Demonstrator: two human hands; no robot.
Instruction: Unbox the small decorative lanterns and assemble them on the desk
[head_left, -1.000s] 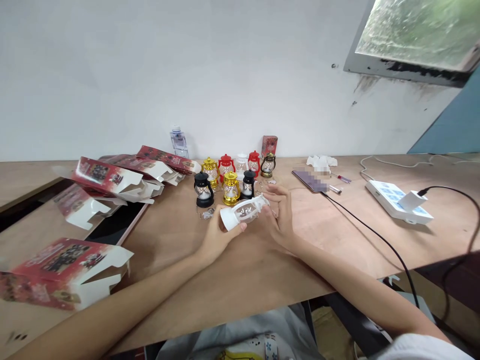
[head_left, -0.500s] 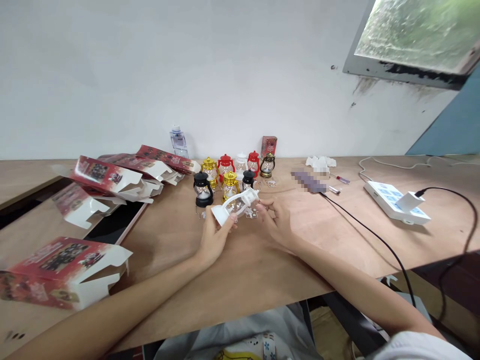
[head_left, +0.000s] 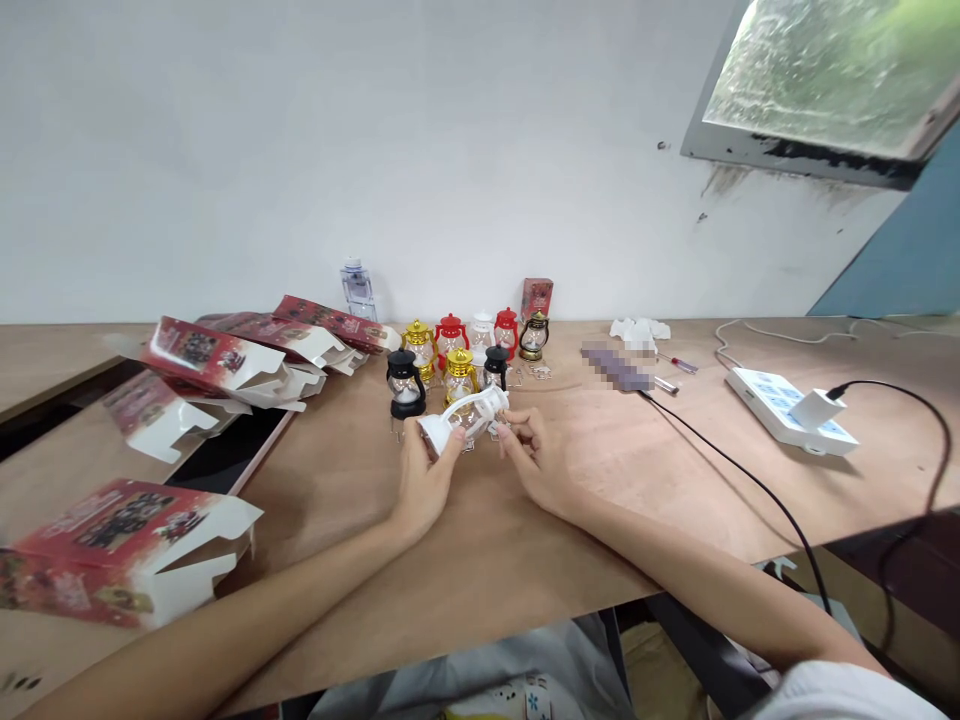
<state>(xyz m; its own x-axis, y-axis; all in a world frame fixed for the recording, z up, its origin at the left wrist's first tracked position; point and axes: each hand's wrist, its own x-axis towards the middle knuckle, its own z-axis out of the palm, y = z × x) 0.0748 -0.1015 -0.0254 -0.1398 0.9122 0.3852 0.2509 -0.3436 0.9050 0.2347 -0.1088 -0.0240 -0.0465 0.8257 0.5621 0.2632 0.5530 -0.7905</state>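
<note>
A small white toy lantern (head_left: 463, 416) lies tilted on its side just above the wooden table (head_left: 480, 560). My left hand (head_left: 424, 478) is closed around its base end. My right hand (head_left: 536, 457) sits just right of the lantern's top end, fingers curled in a pinch close to it; what they pinch is too small to make out. Right behind stand several mini lanterns: black (head_left: 406, 384), gold (head_left: 459, 374), red (head_left: 451, 335) and others.
Opened red-and-white cartons (head_left: 217, 360) lie piled at the left, one more (head_left: 120, 550) near the front left edge. A phone (head_left: 616, 366) with a black cable (head_left: 735, 465), a white power strip (head_left: 791, 408), a small screwdriver (head_left: 679, 363) and white scraps (head_left: 640, 328) are on the right.
Both hands have drawn the white lantern a little left and toward the row of lanterns. The right hand has come off the lantern's top and now pinches beside it.
</note>
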